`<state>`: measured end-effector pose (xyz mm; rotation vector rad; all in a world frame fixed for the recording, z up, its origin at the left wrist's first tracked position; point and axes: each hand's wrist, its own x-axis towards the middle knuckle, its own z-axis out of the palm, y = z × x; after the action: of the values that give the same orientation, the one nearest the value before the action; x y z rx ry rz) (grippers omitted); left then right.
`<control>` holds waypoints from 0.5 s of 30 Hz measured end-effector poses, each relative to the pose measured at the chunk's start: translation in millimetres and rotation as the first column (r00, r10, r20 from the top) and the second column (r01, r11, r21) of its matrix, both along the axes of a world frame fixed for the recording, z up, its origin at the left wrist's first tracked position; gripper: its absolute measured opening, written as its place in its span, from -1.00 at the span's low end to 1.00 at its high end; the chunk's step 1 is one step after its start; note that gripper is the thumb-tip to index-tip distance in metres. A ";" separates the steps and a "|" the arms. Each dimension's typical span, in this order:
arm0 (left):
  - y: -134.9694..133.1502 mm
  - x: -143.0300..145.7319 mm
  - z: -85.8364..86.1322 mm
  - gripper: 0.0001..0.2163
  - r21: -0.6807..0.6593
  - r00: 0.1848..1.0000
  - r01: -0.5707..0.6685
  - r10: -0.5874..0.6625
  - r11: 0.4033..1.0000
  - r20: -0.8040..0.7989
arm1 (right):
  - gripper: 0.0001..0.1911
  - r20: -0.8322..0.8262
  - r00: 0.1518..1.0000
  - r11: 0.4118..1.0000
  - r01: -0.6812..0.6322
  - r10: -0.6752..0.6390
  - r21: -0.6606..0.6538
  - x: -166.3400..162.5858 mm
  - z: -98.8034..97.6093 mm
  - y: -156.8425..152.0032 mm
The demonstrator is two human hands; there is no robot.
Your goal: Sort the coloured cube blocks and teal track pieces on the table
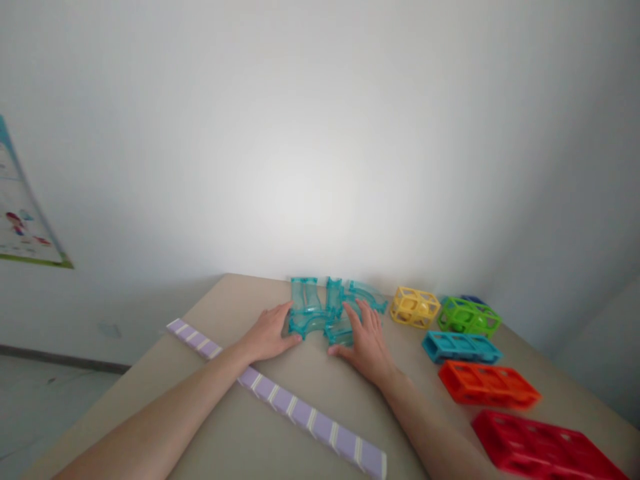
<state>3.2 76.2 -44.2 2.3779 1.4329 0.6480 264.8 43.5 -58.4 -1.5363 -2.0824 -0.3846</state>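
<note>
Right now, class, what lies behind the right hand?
Beyond the right hand, a translucent teal curved track piece shows. A nearer translucent teal piece is partly covered by the hand, so its hidden portion cannot be seen.

Right hand (369, 343) partly hides teal track piece (338, 331); poster (24, 213), blurred red frame (545, 445) cut by edges.

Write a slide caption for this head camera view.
Left hand and right hand at teal plastic pieces near a purple strip.

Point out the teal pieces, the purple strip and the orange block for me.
Teal pieces (334, 294): head view, on the back middle piece.
Purple strip (283, 400): head view, on its top.
Orange block (493, 394): head view, on its near side.
</note>
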 end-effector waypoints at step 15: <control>-1.1 -3.2 0.7 -0.31 0.273 0.999 0.051 -0.048 0.961 -0.015 | -0.62 0.007 0.907 0.755 -0.346 0.422 -0.557 -59.6 57.8 -86.8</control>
<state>0.1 75.0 -43.4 2.6170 1.3578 0.8747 205.2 -43.2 -0.6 -1.3201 -2.7005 0.3060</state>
